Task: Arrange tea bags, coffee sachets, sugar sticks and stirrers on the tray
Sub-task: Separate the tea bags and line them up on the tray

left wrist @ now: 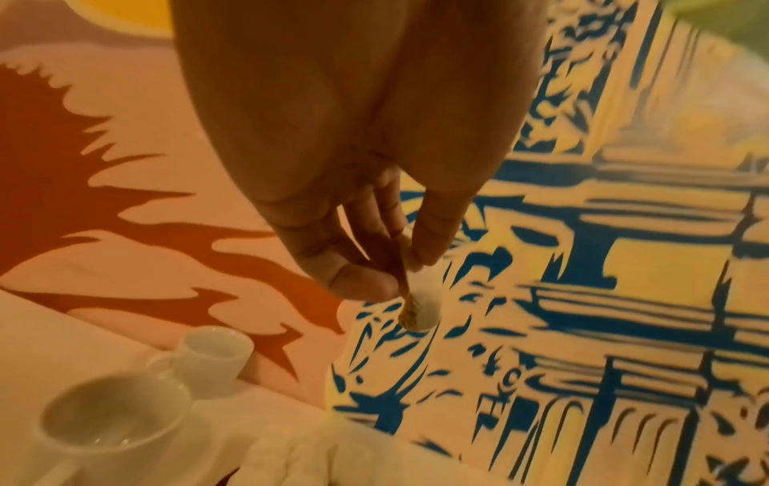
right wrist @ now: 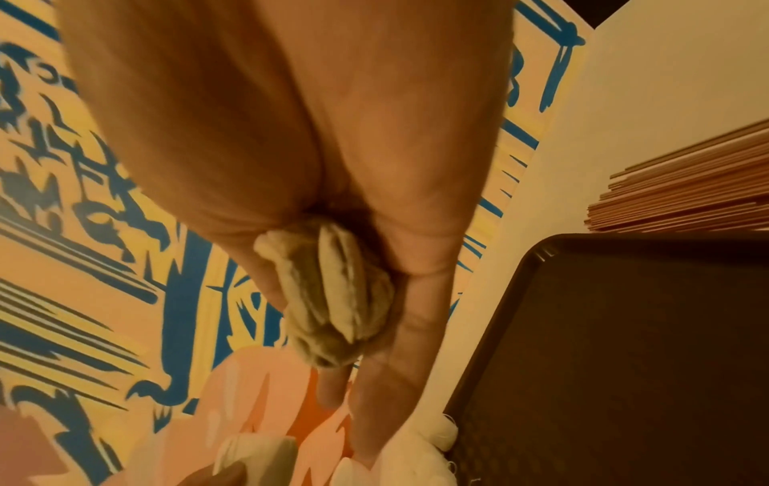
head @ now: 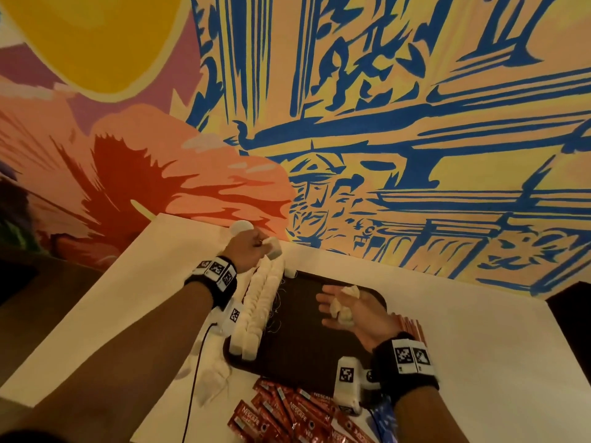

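A long row of white tea bags [head: 259, 302] lies along the left edge of the dark tray [head: 300, 334], which sits on the white counter [head: 479, 362]. The left hand [head: 248, 251] pinches one more tea bag [head: 273, 247] between thumb and fingertips at the far end of that row. The right hand [head: 348, 306], palm up over the tray, cups a small bunch of tea bags [head: 343, 303] in loosely curled fingers. Red coffee sachets [head: 287, 414] are heaped just near the tray, and wooden stirrers [right wrist: 682, 194] lie to its right. Two white cups [left wrist: 162, 388] stand at the far left by the painted wall [head: 383, 107].
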A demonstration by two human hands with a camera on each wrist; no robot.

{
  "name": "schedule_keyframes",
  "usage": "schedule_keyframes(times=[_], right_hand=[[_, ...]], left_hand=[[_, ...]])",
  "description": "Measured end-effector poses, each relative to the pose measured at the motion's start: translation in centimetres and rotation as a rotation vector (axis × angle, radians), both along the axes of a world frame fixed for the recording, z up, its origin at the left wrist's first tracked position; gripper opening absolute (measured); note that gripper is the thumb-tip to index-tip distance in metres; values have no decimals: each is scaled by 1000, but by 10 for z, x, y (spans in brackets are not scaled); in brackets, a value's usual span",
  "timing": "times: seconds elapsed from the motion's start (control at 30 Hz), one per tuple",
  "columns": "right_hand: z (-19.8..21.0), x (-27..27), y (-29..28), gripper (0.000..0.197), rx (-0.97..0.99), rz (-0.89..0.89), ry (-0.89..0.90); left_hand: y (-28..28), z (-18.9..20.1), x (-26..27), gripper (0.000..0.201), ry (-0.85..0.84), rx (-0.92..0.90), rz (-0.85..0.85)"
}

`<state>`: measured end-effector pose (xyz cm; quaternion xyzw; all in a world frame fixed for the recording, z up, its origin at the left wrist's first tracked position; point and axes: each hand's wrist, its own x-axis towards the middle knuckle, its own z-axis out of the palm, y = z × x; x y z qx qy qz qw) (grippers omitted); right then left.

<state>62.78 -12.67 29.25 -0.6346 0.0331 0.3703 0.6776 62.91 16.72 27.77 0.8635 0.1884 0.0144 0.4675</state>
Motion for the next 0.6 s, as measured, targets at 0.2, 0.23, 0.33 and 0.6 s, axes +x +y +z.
schedule_keyframes(times=[0.2, 0.23, 0.33, 0.6], right_hand=[[-14, 14, 14, 27, -96, -41, 31], [-18, 16, 16, 26, -109, -58, 37], [-31, 21, 22, 24, -155, -76, 49], [-59, 33, 27, 26, -225, -79, -8]], left_hand=[[0, -69, 44, 24, 172, 109, -128], [-1, -78, 50, 24, 195, 138, -154], [-4, -105, 67, 24, 250, 206, -250], [0, -140, 102, 26, 354, 312, -367]])
